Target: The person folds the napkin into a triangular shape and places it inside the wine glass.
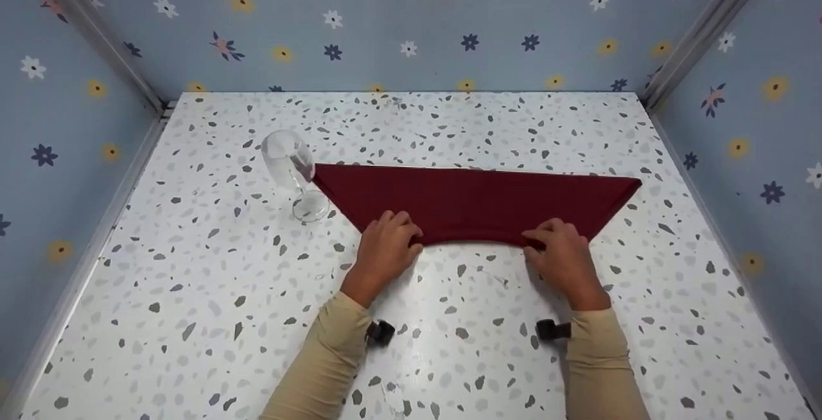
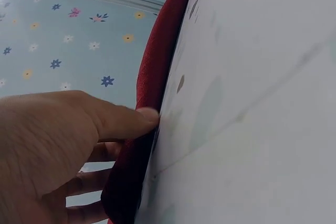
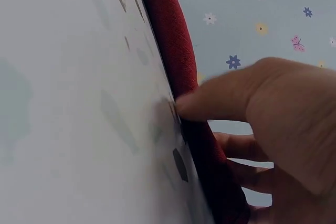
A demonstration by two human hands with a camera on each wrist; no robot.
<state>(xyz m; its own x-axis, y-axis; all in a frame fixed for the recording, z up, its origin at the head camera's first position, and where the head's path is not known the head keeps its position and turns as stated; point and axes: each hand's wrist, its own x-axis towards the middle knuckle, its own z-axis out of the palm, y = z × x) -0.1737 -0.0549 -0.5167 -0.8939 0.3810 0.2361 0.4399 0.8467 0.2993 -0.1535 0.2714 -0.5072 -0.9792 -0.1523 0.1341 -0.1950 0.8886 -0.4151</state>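
A dark red cloth [image 1: 478,205], folded to a trapezoid with its longer edge at the back, lies on the speckled table. My left hand [image 1: 385,250] pinches the near edge toward its left end, thumb at the front and fingers over the top. Toward the right end, my right hand [image 1: 565,256] grips the same edge in a like way. Between the hands the near edge bows slightly backward. Both wrist views show this edge as a thick, rounded red fold [image 2: 157,51], with each thumb pressed low against it.
A clear stemmed glass [image 1: 286,157] stands just left of the cloth's back left corner, its bowl overlapping that corner in the head view. Flower-patterned blue walls [image 1: 411,22] enclose the speckled white table [image 1: 192,266] at the back and both sides.
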